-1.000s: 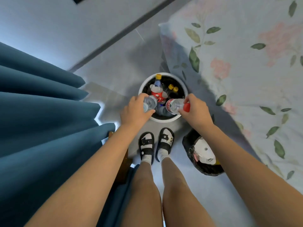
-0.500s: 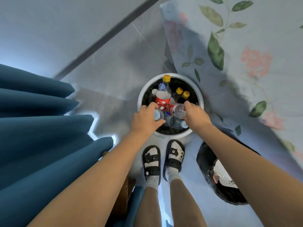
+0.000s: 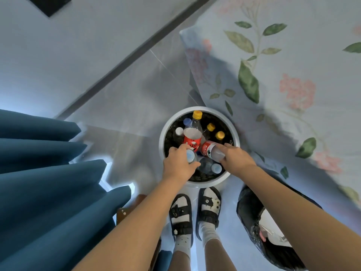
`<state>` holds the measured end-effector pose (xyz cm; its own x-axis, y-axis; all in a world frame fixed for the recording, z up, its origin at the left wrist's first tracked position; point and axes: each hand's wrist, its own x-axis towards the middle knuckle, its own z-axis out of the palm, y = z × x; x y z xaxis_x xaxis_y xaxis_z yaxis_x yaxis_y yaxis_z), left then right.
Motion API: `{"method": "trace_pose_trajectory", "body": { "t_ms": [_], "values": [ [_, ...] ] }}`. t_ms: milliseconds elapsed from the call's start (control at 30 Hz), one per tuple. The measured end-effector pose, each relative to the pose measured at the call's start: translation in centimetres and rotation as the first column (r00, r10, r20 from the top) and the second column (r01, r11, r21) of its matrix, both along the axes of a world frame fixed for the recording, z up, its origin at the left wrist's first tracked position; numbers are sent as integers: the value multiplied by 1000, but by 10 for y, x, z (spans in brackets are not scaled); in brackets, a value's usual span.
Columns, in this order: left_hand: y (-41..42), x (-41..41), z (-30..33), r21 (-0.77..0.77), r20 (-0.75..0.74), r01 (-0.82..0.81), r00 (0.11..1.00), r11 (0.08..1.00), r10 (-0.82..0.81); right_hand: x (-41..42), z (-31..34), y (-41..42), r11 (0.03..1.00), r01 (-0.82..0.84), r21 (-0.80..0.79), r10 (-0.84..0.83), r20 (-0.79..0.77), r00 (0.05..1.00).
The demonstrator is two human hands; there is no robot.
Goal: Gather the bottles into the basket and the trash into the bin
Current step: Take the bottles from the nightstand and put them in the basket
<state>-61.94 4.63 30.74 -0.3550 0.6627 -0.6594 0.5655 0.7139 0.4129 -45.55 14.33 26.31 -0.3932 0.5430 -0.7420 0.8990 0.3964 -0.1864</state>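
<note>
Grey tile floor (image 3: 117, 90), blue curtain (image 3: 39, 173), floral bedsheet (image 3: 293, 65).

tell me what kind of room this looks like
Most likely a bedroom at home. A floral bedsheet hangs over a bed edge on the right, heavy blue curtains fill the left, and the floor is pale tile. The person stands in sandals beside the bed.

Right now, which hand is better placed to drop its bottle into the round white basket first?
Left. The left hand holds its clear bottle low inside the basket; the right hand's red-labelled bottle lies across other bottles.
</note>
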Motion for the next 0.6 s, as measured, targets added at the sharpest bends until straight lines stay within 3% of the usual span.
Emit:
{"method": "trace_pose_trajectory", "body": {
  "t_ms": [133,300,467,600],
  "values": [
    [-21,12,4,1,35,-16,999,1000,16,-3,18,-6,998,59,12,-60,87,994],
    [-37,25,12,-138,335,109,941,984,-57,0,38,-14,988,122,93,-124,17,992],
    [-22,19,18,-72,254,-38,966,997,55,12,54,-20,975,194,107,-189,-58,980],
    [-5,15,43,-43,233,-45,971,998,54,20,74,-29,972,208,113,-202,-62,977]
  ]
}}
